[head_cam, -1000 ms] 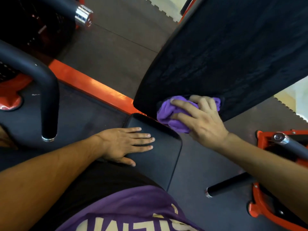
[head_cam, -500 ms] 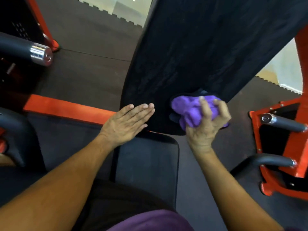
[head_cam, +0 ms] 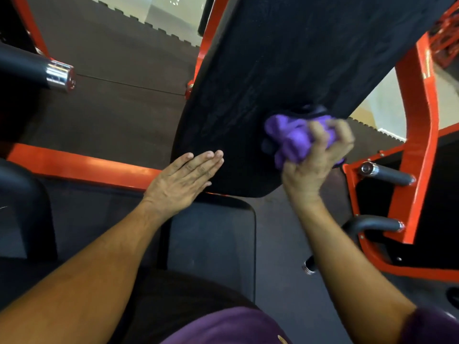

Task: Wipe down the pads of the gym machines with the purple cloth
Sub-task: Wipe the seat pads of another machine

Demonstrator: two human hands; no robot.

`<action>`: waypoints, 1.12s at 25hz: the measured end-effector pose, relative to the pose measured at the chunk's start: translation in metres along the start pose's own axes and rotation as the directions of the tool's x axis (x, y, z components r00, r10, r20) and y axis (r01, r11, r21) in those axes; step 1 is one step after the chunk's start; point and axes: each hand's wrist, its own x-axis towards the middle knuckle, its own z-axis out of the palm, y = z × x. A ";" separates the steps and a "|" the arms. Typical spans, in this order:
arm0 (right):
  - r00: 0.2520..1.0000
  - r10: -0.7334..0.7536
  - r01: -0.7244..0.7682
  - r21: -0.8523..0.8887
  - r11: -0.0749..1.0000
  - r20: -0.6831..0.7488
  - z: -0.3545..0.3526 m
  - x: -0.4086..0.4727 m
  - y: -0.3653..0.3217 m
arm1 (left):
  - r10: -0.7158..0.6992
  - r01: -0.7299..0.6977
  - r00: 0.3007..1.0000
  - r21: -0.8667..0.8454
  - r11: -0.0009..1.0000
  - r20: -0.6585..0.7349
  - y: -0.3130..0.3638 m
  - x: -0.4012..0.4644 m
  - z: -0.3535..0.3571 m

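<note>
The right hand point(head_cam: 315, 155) has the purple cloth point(head_cam: 295, 137) bunched in curled fingers and pressed against the lower right edge of the black back pad point(head_cam: 285, 58), so the wad scrubs rather than slides loose; the left hand point(head_cam: 183, 180) lies flat, fingers straight, on the pad's lower left, likely bracing it; the seat pad point(head_cam: 213, 234) sits just below.
</note>
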 end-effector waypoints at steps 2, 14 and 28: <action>0.962 -0.184 0.190 -0.010 0.982 0.202 0.007 -0.050 -0.006 | 0.006 -0.006 1.000 -0.071 0.997 0.007 -0.001 -0.001 -0.006; 0.959 -0.282 0.282 0.012 0.959 0.015 0.023 0.042 -0.080 | 0.740 -0.129 0.558 -0.841 0.525 0.376 0.021 -0.035 -0.031; 0.941 -0.319 0.317 0.037 0.948 0.112 0.047 0.025 -0.116 | 0.723 -0.083 0.546 -0.832 0.549 0.422 0.018 -0.036 -0.038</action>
